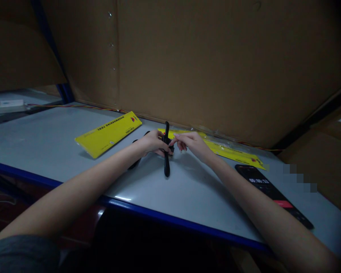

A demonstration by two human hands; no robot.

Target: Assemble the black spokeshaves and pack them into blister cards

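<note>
The black two-handled tool [166, 163] is at the middle of the grey table [147, 189], its long axis running from the near edge toward the cardboard wall [210, 68] — crosswise to the hands, which meet it from either side. The left hand [155, 142] grasps it around its middle from the left, one handle jutting toward the person, the other away. The right hand [191, 144] is just to the right, fingers bent, fingertips at the small central part; whether they pinch it or only touch it, I cannot tell. Both hands are close to that centre — the left wraps it, the right meets its right-hand side.
</note>
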